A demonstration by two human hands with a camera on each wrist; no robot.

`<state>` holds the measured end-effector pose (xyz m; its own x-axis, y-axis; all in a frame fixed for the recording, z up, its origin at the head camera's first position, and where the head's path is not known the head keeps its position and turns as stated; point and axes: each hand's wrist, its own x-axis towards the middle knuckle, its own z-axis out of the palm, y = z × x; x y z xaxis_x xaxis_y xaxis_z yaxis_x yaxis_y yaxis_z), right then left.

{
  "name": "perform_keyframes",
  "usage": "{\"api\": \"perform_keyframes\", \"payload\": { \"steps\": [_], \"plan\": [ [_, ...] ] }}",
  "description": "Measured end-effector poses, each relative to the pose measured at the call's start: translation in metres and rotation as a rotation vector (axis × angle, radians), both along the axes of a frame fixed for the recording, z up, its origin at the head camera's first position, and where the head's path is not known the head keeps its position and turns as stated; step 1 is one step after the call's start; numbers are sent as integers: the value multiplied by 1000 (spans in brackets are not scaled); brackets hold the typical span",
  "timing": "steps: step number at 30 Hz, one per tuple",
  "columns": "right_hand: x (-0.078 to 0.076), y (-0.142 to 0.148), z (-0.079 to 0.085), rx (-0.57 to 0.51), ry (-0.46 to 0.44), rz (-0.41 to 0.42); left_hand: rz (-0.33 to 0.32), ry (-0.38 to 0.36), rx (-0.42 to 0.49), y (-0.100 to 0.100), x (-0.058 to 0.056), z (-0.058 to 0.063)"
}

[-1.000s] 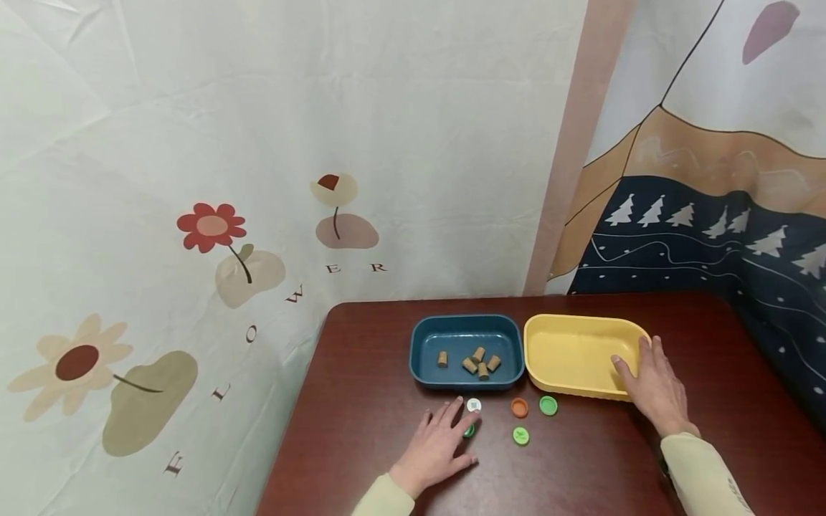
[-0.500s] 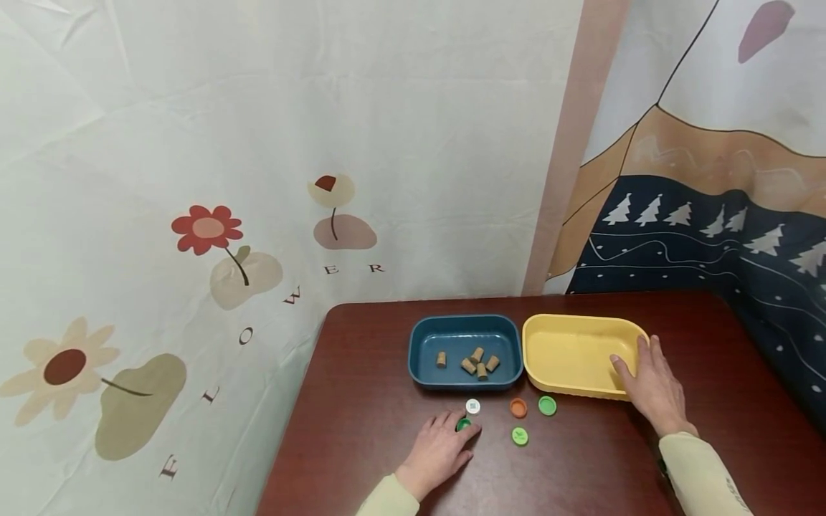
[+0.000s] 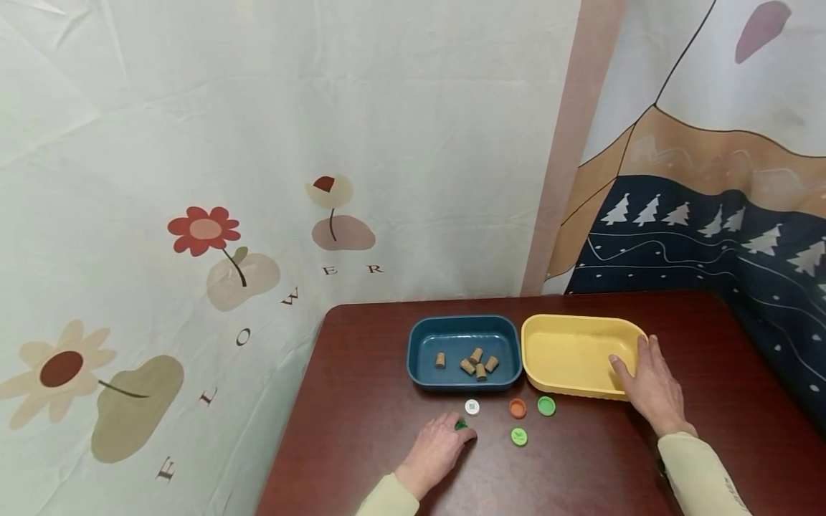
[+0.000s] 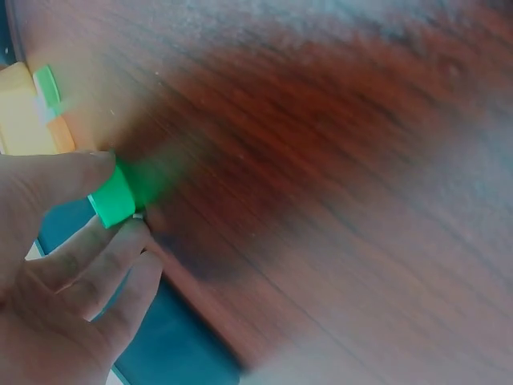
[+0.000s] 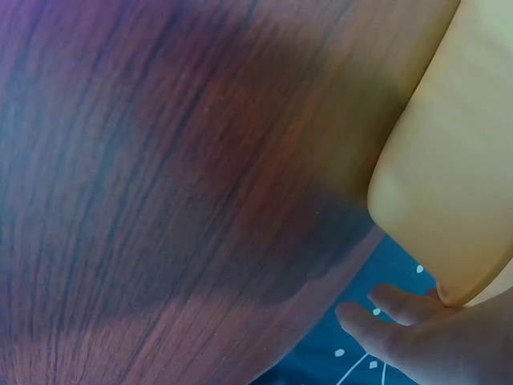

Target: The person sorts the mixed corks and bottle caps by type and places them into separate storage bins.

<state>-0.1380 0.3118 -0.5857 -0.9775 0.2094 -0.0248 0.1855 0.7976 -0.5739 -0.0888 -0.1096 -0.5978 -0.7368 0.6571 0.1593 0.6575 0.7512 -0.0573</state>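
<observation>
In the head view my left hand pinches a dark green bottle cap low over the table, in front of the blue tray. The left wrist view shows this green cap on edge between thumb and fingertips. At the far right, my right hand holds the right side of the yellow tray, thumb over the rim and fingers along the outside. Close to the left hand lie a white cap, an orange cap and two light green caps, one nearer, one farther.
Several cork pieces lie in the blue tray, which stands side by side with the yellow one. Both are on a dark red-brown wooden table. Behind it hangs a printed cloth with flowers and trees.
My left hand has drawn back slightly, its fingers closing from spread to a pinch on the dark green cap, which has tipped up. The right hand stays at the yellow tray.
</observation>
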Motion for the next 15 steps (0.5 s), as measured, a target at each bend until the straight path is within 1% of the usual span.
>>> {"api": "perform_keyframes", "payload": {
  "steps": [8, 15],
  "plan": [
    [0, 0, 0, -11, -5, -6, 0, 10, -18, -1, 0, 0],
    [-1, 0, 0, -15, -2, -8, -4, -18, 55, -1, 4, 2]
  ]
}}
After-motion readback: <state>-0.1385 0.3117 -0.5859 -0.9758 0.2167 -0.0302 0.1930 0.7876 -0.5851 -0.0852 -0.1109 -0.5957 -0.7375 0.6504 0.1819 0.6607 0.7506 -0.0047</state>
